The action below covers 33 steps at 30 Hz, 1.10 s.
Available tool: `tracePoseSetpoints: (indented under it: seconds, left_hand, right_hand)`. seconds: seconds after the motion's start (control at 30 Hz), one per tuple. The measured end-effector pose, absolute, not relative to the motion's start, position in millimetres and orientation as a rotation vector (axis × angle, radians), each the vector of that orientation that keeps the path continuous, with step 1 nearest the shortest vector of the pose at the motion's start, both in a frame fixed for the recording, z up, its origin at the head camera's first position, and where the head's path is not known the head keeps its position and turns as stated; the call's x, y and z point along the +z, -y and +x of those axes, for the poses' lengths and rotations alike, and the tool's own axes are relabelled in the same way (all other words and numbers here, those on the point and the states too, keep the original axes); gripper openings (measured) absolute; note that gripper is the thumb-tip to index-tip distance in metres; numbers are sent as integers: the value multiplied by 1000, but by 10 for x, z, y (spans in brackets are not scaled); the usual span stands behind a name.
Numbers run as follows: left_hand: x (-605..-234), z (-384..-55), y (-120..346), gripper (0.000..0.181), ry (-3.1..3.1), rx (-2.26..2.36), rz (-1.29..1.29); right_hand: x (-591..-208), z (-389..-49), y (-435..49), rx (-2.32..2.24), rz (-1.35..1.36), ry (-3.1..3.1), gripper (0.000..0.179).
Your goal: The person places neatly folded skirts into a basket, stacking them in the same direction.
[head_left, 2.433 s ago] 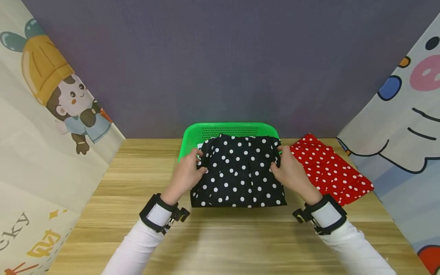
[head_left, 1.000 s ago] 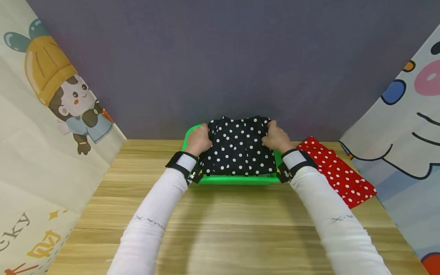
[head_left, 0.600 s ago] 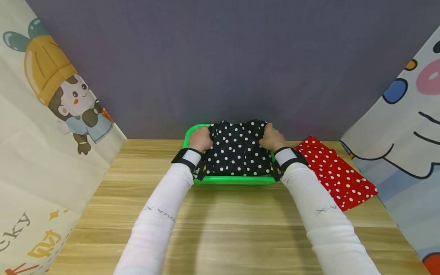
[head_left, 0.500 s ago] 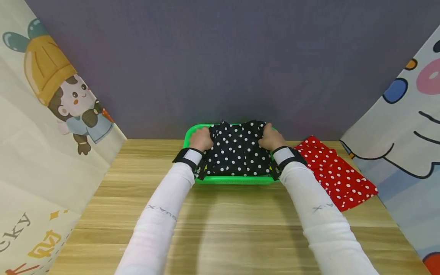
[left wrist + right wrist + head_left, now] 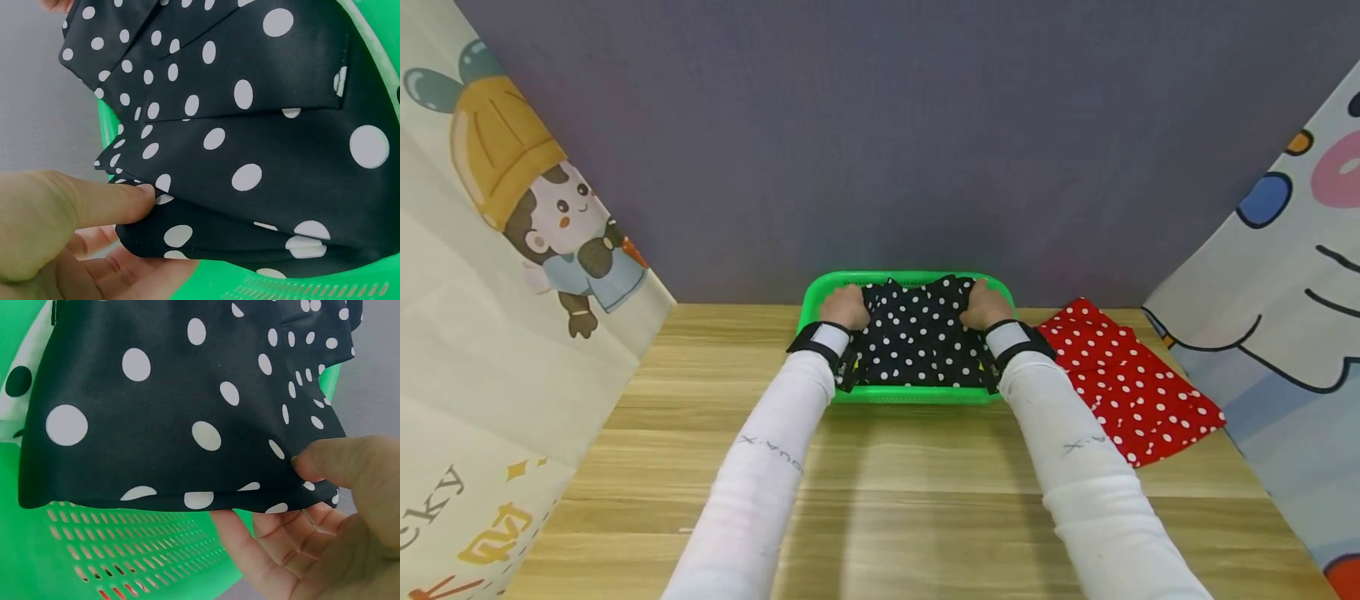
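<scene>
Both hands hold a folded black cloth with white dots inside a green plastic basket. The left hand pinches its far left corner, thumb on top and fingers beneath, as the left wrist view shows. At the far right corner the right hand grips the same way, thumb above and fingers under the fold. The cloth's near edge lies just behind the basket's front rim. A strip of white fabric with black dots shows beside the cloth in the basket.
To the right of the basket, a folded red cloth with white dots lies on the wooden table. A grey wall panel rises right behind the basket. Printed curtains flank the table.
The hands have carried the black cloth forward from in front of the basket, then lowered it inside. Over the last half second its far edge sank further, and the basket's back rim shows again.
</scene>
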<state>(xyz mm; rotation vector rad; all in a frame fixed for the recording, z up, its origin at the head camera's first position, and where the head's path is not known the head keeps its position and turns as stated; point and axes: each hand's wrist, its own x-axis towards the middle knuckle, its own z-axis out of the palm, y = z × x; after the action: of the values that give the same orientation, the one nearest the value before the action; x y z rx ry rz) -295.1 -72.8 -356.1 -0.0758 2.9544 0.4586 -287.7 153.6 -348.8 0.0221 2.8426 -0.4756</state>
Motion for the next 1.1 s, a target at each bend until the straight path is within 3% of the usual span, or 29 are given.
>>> tracePoseSetpoints:
  seconds: [0.3,0.67,0.87,0.97,1.03,1.1]
  left_hand:
    - [-3658,-2978,735,22,-2936,491,-46]
    - [-3723,-2993,759,39,-2911,450,-15]
    - [-3688,-2964,794,36,-2877,433,3]
    - [-3664,-2946,832,32,-2833,418,23]
    - [-3645,-2928,858,30,-2799,411,38]
    - [-3636,-2921,883,33,-2780,395,50]
  right_hand:
    - [-3563,-2852,-1534,-473,10,-2814,65]
    - [-3649,-2864,-1560,-419,-87,-2751,58]
    - [-4054,-3196,-1742,-280,-168,-2659,49]
    - [-3984,-3139,-1731,-242,-171,-2592,54]
    - [-3699,-2907,-1629,-238,-167,-2548,58]
    - [-3731,-2934,-1648,-245,-172,-2539,60]
